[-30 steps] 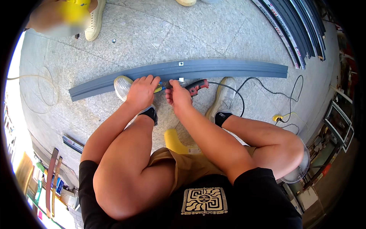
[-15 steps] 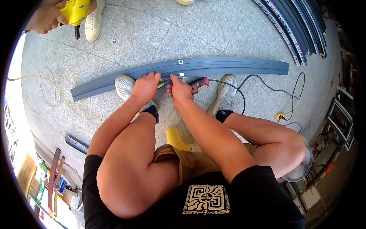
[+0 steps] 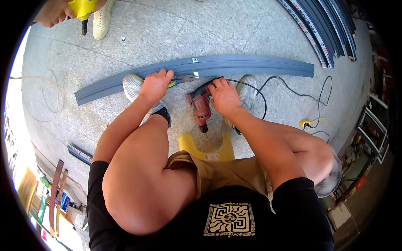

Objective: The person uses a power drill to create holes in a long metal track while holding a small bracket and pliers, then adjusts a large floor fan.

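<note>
Gripping pliers (image 3: 184, 79) in our left hand (image 3: 156, 86) and, near the strip (image 3: 255, 65), a drill (image 3: 201, 110) in our right hand (image 3: 226, 98), closed round its handle (image 3: 203, 89), we judge it hefty, rigid and best held there.

On my head view a grey strip (image 3: 255, 66) crosses the floor. At its near edge the left hand (image 3: 157, 86) grasps pliers (image 3: 183, 79), nose at a small pale tab (image 3: 196, 74). Nearer than the strip, the right hand (image 3: 225, 97) has a red drill (image 3: 201, 109) by its handle. Beyond its left end, a co-worker's hand (image 3: 53, 12) holds a yellow tool (image 3: 83, 9).
</note>
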The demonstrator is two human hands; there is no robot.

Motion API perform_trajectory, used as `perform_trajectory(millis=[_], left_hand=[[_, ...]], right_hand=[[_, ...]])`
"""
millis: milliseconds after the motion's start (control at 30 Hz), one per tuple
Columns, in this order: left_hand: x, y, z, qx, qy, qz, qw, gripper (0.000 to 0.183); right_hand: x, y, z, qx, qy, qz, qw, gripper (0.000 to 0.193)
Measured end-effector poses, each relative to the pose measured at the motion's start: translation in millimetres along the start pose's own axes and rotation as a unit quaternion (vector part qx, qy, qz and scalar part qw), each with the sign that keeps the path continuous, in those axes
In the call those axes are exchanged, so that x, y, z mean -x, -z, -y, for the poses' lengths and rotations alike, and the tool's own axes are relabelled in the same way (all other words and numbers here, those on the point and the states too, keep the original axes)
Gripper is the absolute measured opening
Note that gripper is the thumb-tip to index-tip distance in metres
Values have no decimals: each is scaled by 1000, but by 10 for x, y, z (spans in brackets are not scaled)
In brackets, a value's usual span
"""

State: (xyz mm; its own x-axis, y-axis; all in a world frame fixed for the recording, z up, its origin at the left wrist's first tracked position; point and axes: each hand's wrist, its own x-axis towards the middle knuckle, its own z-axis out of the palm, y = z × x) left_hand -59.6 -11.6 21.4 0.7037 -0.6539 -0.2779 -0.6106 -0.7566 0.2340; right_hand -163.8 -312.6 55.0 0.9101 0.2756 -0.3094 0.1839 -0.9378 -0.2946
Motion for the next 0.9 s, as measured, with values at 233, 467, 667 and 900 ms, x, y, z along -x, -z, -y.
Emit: perform_trajectory(millis=[233,467,667,900], left_hand=[[34,-94,21,-14,2,2,1000,23],[9,-78,-16,15,-1,-11,1000,23],[73,-92,15,40,12,-17,999,26],[69,-46,-30,44,27,-19,998,26]], right_hand=[[-263,-242,-33,70,80,113,988,35],[-346,-267,-18,84,99,129,983,41],[-567,59,98,-5,-89,364,927,72],[-374,-103,-206,-58,-108,366,923,71]])
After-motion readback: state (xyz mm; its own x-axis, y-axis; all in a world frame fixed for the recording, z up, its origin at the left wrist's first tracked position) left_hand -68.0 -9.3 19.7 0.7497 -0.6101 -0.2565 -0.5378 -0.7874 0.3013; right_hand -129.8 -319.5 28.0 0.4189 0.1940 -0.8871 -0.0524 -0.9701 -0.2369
